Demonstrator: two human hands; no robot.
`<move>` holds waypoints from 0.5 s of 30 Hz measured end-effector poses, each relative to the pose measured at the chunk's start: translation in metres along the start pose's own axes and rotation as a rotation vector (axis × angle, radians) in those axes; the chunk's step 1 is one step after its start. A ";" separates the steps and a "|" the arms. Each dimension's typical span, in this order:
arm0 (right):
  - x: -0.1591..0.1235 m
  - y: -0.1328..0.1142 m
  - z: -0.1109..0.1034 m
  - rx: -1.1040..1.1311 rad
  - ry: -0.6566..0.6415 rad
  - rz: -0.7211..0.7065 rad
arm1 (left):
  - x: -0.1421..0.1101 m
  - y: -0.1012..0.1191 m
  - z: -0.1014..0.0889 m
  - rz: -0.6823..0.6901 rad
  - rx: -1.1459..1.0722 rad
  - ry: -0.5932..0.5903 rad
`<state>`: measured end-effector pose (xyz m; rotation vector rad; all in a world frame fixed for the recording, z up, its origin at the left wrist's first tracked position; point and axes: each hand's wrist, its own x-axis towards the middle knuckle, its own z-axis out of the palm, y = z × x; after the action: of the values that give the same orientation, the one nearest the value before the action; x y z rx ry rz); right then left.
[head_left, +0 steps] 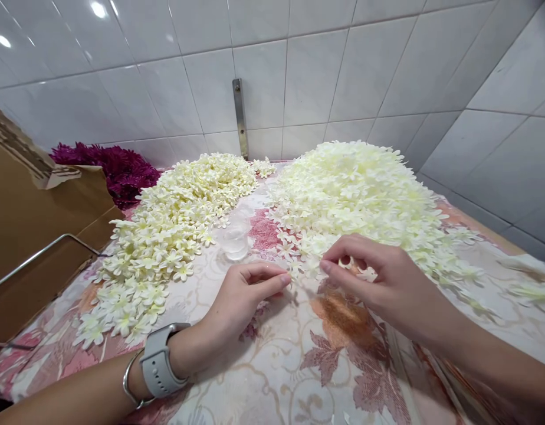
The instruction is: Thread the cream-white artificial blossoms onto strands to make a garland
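Head view, hands' (pixel 241 295) hold unclear, cardboard box (pixel 38 224) cropped

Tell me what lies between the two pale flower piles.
In the head view, a clear cup stands between the left pile and the right pile, nearer the left one; patterned tablecloth shows beside it, and a small flower cluster farther back.

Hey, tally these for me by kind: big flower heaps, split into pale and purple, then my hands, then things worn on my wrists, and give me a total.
Pale flower heaps, left and right: 2
Purple flower heap: 1
Hands, left and right: 2
Watch: 1
Bangle: 1
Total: 7
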<state>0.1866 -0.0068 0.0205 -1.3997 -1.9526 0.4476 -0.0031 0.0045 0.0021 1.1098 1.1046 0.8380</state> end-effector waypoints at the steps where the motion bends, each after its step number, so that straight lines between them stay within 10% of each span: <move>1: 0.004 0.004 -0.003 -0.083 0.073 -0.032 | 0.001 0.001 0.000 0.009 0.007 0.019; 5: 0.017 0.023 -0.014 -0.324 0.227 -0.095 | 0.010 0.014 0.005 0.119 0.077 0.059; 11: 0.018 0.034 -0.015 -0.383 0.240 -0.135 | 0.042 0.069 0.021 0.679 0.643 0.057; 15: 0.014 0.031 -0.015 -0.370 0.238 -0.188 | 0.038 0.114 0.002 0.813 0.861 0.184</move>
<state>0.2159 0.0160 0.0165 -1.3969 -2.0085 -0.1709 0.0100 0.0689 0.1024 2.3336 1.2005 1.1253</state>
